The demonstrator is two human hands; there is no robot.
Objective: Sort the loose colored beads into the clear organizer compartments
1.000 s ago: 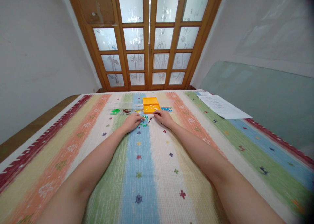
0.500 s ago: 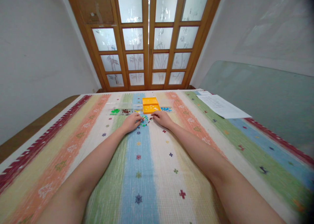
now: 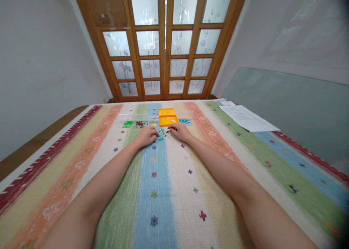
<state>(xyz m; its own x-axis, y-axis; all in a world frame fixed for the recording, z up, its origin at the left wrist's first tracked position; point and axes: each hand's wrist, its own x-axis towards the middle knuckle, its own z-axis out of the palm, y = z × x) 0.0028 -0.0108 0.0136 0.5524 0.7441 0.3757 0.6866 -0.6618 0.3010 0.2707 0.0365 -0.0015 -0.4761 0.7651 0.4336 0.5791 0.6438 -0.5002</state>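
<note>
Between my two hands lies a loose pile of tiny mixed pieces (image 3: 161,132), green, brown and other colours, too small to name. At its left edge rests my left hand (image 3: 146,135), fingers curled together; whatever is in them is hidden. From the right, my right hand (image 3: 180,131) reaches in with thumb and fingers drawn together by a few dark brown pieces (image 3: 167,133). What it pinches, if anything, is too small to see. Just beyond the hands stands an open orange box (image 3: 168,115) with white bits (image 3: 171,120) in its near half.
Left of the orange box, clear containers hold green pieces (image 3: 128,124), brown pieces (image 3: 140,124) and yellow pieces (image 3: 152,124). Blue pieces (image 3: 184,121) sit in another at right. Printed paper (image 3: 247,118) lies farther right on the striped tablecloth (image 3: 155,205).
My left hand has shifted slightly left, away from the pile, and more of the yellow pieces shows. My right hand stays in place.
</note>
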